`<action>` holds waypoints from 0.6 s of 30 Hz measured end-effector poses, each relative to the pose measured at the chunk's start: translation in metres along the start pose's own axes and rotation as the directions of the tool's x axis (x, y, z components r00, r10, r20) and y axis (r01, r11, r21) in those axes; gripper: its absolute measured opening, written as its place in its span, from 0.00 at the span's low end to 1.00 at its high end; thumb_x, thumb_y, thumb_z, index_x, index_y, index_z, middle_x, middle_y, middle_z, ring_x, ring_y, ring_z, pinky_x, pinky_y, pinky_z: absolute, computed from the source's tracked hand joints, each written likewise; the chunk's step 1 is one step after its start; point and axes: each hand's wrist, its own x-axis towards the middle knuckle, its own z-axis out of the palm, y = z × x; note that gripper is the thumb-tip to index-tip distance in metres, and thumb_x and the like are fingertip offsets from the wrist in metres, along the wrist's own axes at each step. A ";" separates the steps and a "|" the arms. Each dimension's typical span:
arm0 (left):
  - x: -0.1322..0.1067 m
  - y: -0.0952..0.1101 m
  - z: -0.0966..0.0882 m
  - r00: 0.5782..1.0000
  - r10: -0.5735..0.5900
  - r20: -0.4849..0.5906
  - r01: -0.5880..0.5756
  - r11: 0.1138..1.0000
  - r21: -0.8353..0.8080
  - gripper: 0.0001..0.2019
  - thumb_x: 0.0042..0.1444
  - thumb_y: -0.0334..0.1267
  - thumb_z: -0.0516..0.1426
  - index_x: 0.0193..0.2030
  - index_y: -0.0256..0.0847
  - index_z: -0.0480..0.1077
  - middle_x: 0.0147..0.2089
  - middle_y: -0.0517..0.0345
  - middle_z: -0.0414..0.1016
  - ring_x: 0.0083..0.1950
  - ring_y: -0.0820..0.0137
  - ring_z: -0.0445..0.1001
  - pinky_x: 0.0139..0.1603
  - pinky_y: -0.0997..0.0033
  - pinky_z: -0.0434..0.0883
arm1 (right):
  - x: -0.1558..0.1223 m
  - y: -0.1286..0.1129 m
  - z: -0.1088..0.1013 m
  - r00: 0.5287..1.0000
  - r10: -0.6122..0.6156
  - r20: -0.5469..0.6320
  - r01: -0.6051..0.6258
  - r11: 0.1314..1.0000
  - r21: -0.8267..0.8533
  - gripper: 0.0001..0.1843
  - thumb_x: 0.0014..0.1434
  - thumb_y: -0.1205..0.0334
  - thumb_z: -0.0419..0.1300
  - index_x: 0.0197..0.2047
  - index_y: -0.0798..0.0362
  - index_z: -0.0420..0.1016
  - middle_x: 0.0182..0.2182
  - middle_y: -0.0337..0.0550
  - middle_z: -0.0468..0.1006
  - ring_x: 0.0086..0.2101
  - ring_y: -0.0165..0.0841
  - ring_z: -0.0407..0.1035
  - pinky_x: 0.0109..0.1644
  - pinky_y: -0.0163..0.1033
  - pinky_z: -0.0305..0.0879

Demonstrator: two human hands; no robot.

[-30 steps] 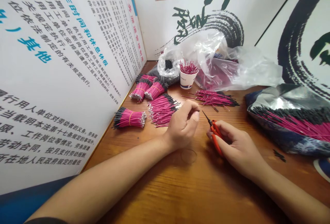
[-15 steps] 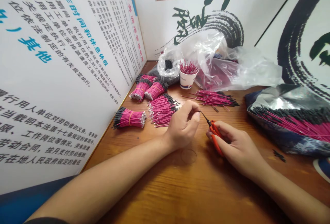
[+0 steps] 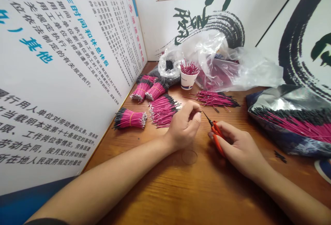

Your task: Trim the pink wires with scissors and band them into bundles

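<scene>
My left hand [image 3: 184,125] rests on the wooden table [image 3: 165,183] with its fingers curled and pinched; what it holds is too small to make out. My right hand [image 3: 236,147] grips small orange-handled snips [image 3: 214,133]. Their dark tip points up-left and ends just right of my left thumb. Close behind my left hand lies a loose pile of pink wires with black ends [image 3: 162,109].
Banded pink wire bundles [image 3: 129,118] lie along the left printed board [image 3: 51,73]. A paper cup of wires [image 3: 188,76] stands before a clear plastic bag [image 3: 219,62]. More loose wires [image 3: 216,98] lie behind the hands. A foil bag full of wires [image 3: 292,121] fills the right side.
The snips' tip moved in to my left fingertips half a second ago and has drawn slightly back since. My left thumb has shifted a little.
</scene>
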 end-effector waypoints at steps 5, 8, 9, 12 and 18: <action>0.000 0.000 0.000 1.000 -0.004 0.003 0.004 1.000 0.006 0.04 0.64 0.31 0.48 0.36 0.40 0.58 0.31 0.63 0.56 0.31 0.75 0.56 0.33 0.73 0.58 | 0.000 0.000 0.000 1.000 0.005 0.005 -0.005 1.000 -0.008 0.14 0.63 0.51 0.52 0.31 0.51 0.67 0.23 0.38 0.70 0.25 0.31 0.63 0.28 0.35 0.57; 0.000 0.000 0.000 1.000 -0.003 -0.001 0.003 1.000 0.005 0.04 0.64 0.31 0.48 0.36 0.40 0.58 0.31 0.63 0.57 0.31 0.75 0.57 0.33 0.73 0.58 | 0.000 0.000 -0.001 1.000 0.007 0.016 -0.007 1.000 0.000 0.14 0.63 0.51 0.52 0.31 0.51 0.67 0.23 0.37 0.69 0.25 0.31 0.62 0.28 0.35 0.57; 0.000 0.000 0.000 1.000 -0.002 -0.002 0.002 1.000 0.004 0.04 0.64 0.31 0.48 0.36 0.40 0.58 0.31 0.63 0.57 0.31 0.75 0.57 0.34 0.73 0.59 | 0.000 0.000 -0.001 1.000 0.008 0.018 -0.008 1.000 0.004 0.14 0.63 0.51 0.52 0.32 0.51 0.68 0.23 0.38 0.69 0.25 0.31 0.63 0.28 0.35 0.57; 0.000 -0.001 0.001 1.000 -0.001 -0.010 0.001 1.000 -0.002 0.05 0.64 0.31 0.48 0.36 0.40 0.58 0.31 0.63 0.57 0.32 0.74 0.57 0.34 0.73 0.59 | 0.000 0.000 -0.001 1.000 0.009 0.007 -0.009 1.000 0.011 0.14 0.63 0.51 0.52 0.33 0.51 0.69 0.24 0.38 0.69 0.26 0.32 0.63 0.29 0.35 0.58; 0.000 -0.002 0.001 1.000 -0.009 -0.011 0.009 1.000 0.004 0.04 0.65 0.32 0.48 0.36 0.40 0.58 0.31 0.62 0.57 0.32 0.74 0.57 0.34 0.72 0.59 | 0.001 0.000 -0.001 1.000 0.001 -0.012 -0.001 1.000 0.014 0.13 0.63 0.52 0.53 0.31 0.51 0.68 0.23 0.37 0.68 0.25 0.30 0.61 0.28 0.34 0.57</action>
